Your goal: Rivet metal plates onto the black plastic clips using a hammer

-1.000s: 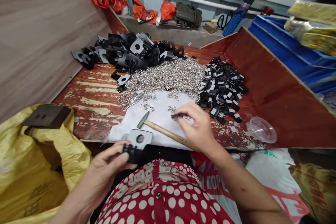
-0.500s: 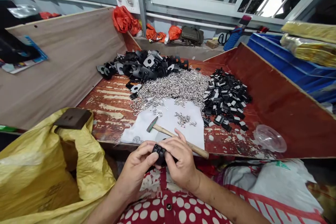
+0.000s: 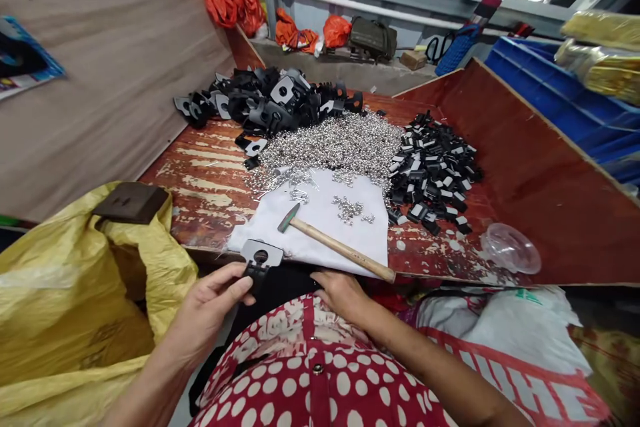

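Note:
In the head view, my left hand pinches a black plastic hinged clip in front of the table's near edge. The clip is unfolded, its light grey face with a round hole turned up. Lower and to the right, my right hand rests at my lap just under the table edge, fingers stretched out and partly apart; I see nothing in it, though the fingertips are partly hidden. A hammer with a wooden handle lies on the white cloth, close beyond my right hand.
Silver pins are heaped mid-table. Behind them is a pile of large black clip parts; to the right, small black-and-grey parts. A clear plastic bowl sits at right. A yellow sack stands left, with a brown block on it.
My hands have come apart. The left moved left with the clip, which now shows unfolded; the right let go and dropped to my lap. The camera view has tilted down.

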`<state>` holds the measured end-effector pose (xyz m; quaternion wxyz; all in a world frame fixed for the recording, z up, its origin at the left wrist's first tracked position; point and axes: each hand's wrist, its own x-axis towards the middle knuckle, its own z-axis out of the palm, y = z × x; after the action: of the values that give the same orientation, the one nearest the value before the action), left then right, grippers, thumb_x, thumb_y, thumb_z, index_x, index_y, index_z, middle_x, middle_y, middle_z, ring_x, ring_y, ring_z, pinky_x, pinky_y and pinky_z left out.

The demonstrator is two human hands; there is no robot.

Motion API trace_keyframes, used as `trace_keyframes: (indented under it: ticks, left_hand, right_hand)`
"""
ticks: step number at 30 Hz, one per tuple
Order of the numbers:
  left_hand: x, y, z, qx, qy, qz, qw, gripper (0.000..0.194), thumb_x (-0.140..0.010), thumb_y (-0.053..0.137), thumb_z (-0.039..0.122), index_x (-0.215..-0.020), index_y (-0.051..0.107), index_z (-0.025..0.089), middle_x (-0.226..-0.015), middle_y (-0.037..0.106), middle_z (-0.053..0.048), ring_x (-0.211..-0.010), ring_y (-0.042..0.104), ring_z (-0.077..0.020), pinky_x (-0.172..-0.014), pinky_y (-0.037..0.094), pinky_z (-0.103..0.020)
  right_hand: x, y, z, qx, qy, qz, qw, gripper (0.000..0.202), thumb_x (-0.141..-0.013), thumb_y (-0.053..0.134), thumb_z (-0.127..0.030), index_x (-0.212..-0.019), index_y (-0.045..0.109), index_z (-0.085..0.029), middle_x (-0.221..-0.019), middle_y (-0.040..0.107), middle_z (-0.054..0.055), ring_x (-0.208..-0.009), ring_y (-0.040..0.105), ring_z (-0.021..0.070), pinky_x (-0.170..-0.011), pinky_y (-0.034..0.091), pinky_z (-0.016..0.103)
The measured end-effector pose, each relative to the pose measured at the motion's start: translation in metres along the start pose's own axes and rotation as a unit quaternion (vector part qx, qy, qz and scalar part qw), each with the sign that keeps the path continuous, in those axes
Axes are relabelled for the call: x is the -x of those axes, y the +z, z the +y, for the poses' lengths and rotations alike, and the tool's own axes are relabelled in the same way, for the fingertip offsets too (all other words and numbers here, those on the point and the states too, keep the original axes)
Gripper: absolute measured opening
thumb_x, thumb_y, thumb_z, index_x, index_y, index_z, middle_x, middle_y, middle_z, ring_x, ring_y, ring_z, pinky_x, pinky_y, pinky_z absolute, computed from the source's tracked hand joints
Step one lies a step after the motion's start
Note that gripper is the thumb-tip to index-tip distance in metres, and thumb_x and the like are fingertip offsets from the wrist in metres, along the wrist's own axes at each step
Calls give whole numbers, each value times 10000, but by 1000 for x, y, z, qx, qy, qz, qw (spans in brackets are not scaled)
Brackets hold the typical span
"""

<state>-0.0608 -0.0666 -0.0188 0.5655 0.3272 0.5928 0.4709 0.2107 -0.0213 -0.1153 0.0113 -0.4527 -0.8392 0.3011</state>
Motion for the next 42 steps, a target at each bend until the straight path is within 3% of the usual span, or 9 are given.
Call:
trace_keyframes:
  ticks: [7,11,17,20,22,34,37,40,42]
  left_hand:
    - [6,10,-3,-77,25,-42,996,322,-772,796,518,-869,779,211,-856,707,-31,-629,619,-158,-582,552,-248]
    - [1,1,-4,-258,244,-12,935,234,-785,782,469,-836,783,240,-919,775,-60,-791,717,-253,-679,592,-313]
    - [-6,31,20,-431,465,-55,771,109,-877,728,320,-932,701,230,-877,748,-45,-774,653,-231,-704,539,-333]
    - [-13,47,38,-478,485,-48,731,106,-912,680,298,-912,662,193,-886,714,-77,-790,587,-249,-706,491,-360]
    - [-17,51,50,-500,483,-58,716,119,-921,667,296,-881,647,186,-875,694,-86,-790,557,-255,-710,460,-372]
    - [-25,61,60,-521,459,-164,701,225,-895,616,193,-676,569,217,-676,599,-42,-649,484,-214,-628,350,-354]
    - [-25,48,53,-486,413,-108,763,242,-861,632,192,-650,517,217,-664,580,-30,-681,498,-217,-630,345,-333]
    - [-28,25,46,-402,327,-27,855,302,-866,635,266,-614,476,218,-626,540,-12,-681,505,-212,-658,374,-324]
    - [-29,7,39,-310,251,10,917,315,-868,626,333,-604,496,219,-635,529,-10,-672,512,-207,-642,398,-308]
  right_hand:
    - [-18,1,-19,-19,-2,-15,1000,225,-826,560,-30,-903,738,-144,-973,747,118,-903,695,252,-810,509,316]
    - [16,-33,-38,-173,-21,-14,985,111,-849,655,-153,-912,741,-182,-887,755,22,-770,687,145,-683,492,206]
    - [27,-105,-65,-676,41,88,730,281,-737,853,-363,-803,685,-149,-813,741,27,-643,650,86,-580,477,168]
    - [11,-120,-61,-743,96,57,660,381,-684,892,-394,-803,631,-144,-681,704,1,-475,577,56,-433,395,144]
    - [2,-121,-56,-752,103,16,651,417,-670,900,-405,-812,612,-138,-676,709,7,-453,583,59,-413,400,142]
    - [-19,-118,-61,-621,113,-156,760,384,-688,806,-474,-727,594,-155,-575,669,-16,-359,494,52,-358,320,162]
    - [-33,-125,-66,-514,75,-130,844,299,-831,695,-448,-769,623,-165,-581,653,-35,-391,480,60,-412,330,183]
    - [-64,-144,-73,-253,-31,33,967,180,-958,580,-277,-888,715,-182,-747,729,-9,-619,627,103,-621,449,220]
    - [-94,-158,-81,-40,-104,104,988,198,-975,556,-173,-992,751,-203,-937,766,16,-850,685,136,-786,475,241]
